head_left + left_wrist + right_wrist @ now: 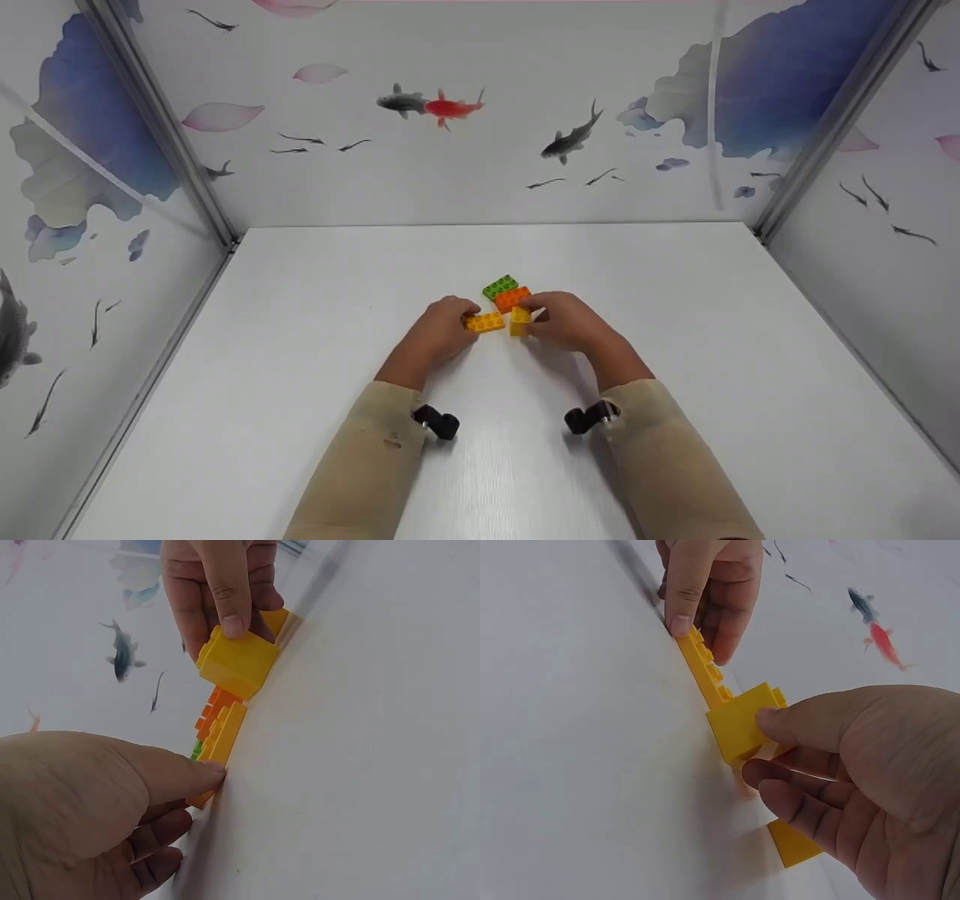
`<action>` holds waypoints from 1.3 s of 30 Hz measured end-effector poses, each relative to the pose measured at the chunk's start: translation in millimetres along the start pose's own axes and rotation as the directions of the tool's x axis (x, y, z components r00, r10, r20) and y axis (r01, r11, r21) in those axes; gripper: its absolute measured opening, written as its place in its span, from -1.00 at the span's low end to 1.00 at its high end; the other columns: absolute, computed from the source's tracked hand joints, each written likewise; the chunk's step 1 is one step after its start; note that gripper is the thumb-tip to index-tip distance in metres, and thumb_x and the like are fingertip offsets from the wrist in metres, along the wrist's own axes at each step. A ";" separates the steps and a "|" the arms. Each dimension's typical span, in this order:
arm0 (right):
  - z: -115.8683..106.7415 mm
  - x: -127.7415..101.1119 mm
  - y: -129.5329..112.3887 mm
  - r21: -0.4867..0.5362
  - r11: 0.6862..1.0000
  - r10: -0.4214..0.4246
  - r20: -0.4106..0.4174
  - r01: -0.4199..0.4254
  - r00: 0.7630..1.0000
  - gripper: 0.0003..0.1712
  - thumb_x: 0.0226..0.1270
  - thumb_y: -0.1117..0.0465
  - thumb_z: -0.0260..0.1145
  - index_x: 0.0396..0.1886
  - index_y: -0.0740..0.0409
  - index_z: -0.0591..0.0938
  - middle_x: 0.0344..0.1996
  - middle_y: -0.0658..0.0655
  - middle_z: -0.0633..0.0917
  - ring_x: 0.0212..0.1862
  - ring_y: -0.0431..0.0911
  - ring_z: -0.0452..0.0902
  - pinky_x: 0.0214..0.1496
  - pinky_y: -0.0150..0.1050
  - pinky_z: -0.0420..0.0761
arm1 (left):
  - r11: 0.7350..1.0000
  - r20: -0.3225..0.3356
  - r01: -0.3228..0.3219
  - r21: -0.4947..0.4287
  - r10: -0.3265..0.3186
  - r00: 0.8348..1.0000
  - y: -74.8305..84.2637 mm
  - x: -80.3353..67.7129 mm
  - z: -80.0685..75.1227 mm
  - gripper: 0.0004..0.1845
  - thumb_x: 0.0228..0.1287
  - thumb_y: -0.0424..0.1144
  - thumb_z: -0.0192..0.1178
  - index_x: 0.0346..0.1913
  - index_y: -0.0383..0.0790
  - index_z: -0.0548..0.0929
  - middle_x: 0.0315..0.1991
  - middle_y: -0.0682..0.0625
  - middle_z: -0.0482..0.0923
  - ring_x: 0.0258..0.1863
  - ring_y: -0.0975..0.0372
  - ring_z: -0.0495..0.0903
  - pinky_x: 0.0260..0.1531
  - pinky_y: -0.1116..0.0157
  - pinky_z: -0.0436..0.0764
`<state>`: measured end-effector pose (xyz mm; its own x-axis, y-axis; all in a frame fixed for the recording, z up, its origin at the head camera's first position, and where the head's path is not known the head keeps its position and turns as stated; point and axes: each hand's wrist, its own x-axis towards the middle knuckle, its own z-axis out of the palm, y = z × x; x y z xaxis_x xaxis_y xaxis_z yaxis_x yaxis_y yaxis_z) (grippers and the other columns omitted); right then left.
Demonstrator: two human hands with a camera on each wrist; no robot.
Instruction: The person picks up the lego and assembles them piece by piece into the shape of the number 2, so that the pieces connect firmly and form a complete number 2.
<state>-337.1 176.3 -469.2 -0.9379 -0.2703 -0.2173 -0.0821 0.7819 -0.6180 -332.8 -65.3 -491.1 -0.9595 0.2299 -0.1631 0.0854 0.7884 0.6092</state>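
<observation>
My left hand [444,328] pinches a low amber-yellow building brick [485,322] by its left end, studs up. In my right hand [568,321] is a taller yellow building brick [519,322], held between thumb and fingers. The two bricks are close together, end to side, in the right wrist view. Just behind them lies an orange brick [512,299], and a green brick [500,287] sits against its far left side. Another yellow piece [791,844] shows beneath my right hand's fingers, mostly hidden by them.
The bricks are near the middle of a white table [480,465]. White panels with painted fish and leaves stand around it, the back panel [480,180] along the far edge. A black clamp [437,422] sticks out from each sleeve cuff.
</observation>
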 end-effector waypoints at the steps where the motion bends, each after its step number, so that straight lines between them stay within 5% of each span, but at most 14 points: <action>1: -0.2 0.2 0.1 -0.002 1.000 0.007 0.004 -0.007 1.000 -0.47 0.50 0.13 0.44 0.42 -0.11 0.66 0.29 0.09 0.70 0.16 0.04 0.66 0.30 -0.02 0.71 | 1.000 0.002 0.006 -0.003 -0.006 1.000 0.3 -0.4 -0.1 -0.53 0.49 -0.24 0.35 0.41 -0.06 0.62 0.37 -0.01 0.55 0.36 0.13 0.52 0.53 0.07 0.48; 9: -3.8 1.0 -2.6 0.012 1.000 0.014 -0.004 -0.014 1.000 -0.46 0.50 0.11 0.45 0.43 -0.10 0.65 0.27 0.06 0.69 0.20 0.02 0.65 0.29 -0.04 0.72 | 0.999 0.033 0.032 -0.023 -0.031 0.999 1.1 -3.9 -3.9 -0.60 0.47 -0.30 0.34 0.31 -0.08 0.68 0.32 -0.03 0.58 0.27 0.11 0.54 0.48 0.05 0.53; 22: 0.4 -9.7 -25.9 0.048 0.989 -0.141 -0.024 0.142 0.990 -0.50 0.46 0.10 0.50 0.36 -0.20 0.70 0.19 0.00 0.74 0.17 -0.02 0.69 0.17 -0.09 0.77 | 0.996 0.109 -0.084 -0.007 0.084 0.990 -6.4 -11.7 -11.6 -0.60 0.32 -0.27 0.45 0.21 -0.08 0.75 0.13 -0.01 0.70 0.07 0.11 0.61 0.31 0.07 0.63; 35: 12.4 -16.4 -44.6 0.028 0.967 -0.256 0.027 0.255 0.966 -0.54 0.46 0.12 0.49 0.32 -0.12 0.71 0.19 -0.04 0.76 0.19 -0.05 0.72 0.22 -0.06 0.77 | 0.994 0.164 -0.101 -0.042 0.107 0.981 -15.9 -23.9 -17.8 -0.58 0.28 -0.23 0.52 0.19 -0.12 0.73 0.07 0.01 0.72 0.04 0.10 0.62 0.29 0.08 0.66; 39: 17.3 -14.6 -44.9 0.031 0.972 -0.234 0.046 0.233 0.971 -0.54 0.45 0.13 0.50 0.31 -0.14 0.72 0.19 -0.07 0.77 0.19 -0.07 0.73 0.19 -0.09 0.77 | 0.993 0.163 -0.110 -0.041 0.116 0.980 -17.5 -24.7 -16.5 -0.58 0.30 -0.23 0.51 0.19 -0.11 0.73 0.07 0.02 0.71 0.04 0.11 0.62 0.29 0.07 0.66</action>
<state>-313.9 135.4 -451.4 -0.8760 -0.4717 -0.1010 -0.2882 0.6796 -0.6746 -315.1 -94.1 -484.9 -0.8863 0.4096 -0.2159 0.1797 0.7341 0.6548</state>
